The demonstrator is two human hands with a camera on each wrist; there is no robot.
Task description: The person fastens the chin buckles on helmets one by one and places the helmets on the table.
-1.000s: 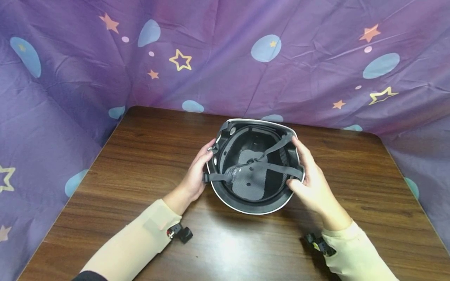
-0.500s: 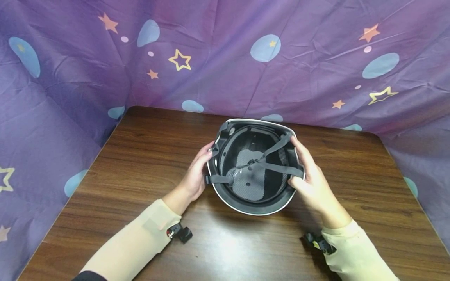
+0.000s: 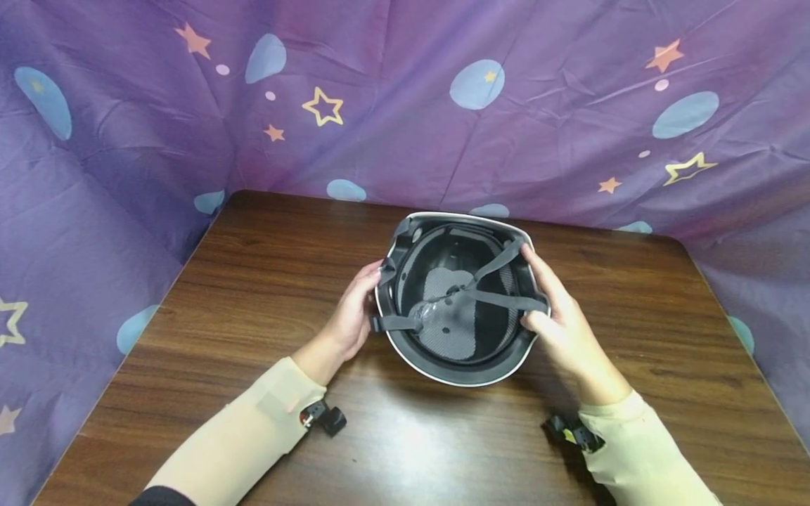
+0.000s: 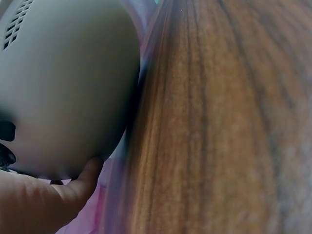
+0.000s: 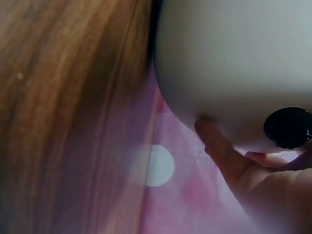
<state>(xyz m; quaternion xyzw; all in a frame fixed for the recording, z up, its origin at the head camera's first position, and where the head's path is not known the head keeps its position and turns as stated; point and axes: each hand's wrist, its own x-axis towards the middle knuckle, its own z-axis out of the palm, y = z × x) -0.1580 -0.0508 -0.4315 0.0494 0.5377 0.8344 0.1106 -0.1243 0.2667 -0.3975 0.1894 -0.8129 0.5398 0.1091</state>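
Observation:
A helmet [image 3: 451,327] lies upside down on the wooden table [image 3: 253,281], its white shell down and its black lining and grey padding up. Grey straps [image 3: 500,301] cross the opening. My left hand [image 3: 348,320] cups the helmet's left side with its fingertips at the rim. My right hand [image 3: 560,327] grips the right side, the thumb hooked over the rim by the strap. In the left wrist view, a finger [image 4: 78,187] presses the white shell [image 4: 63,83]. In the right wrist view, a finger [image 5: 219,146] touches the shell [image 5: 234,63] near a black knob [image 5: 288,127].
Purple cloth with stars and pale blue ovals [image 3: 481,126] hangs behind the table and along both sides [image 3: 76,232]. Bare wood stretches to the left, right and front of the helmet. Small black wrist cameras [image 3: 325,418] sit on both beige sleeves.
The helmet has tipped and shifted very slightly away from me between both hands. My right thumb sits a little farther along the rim.

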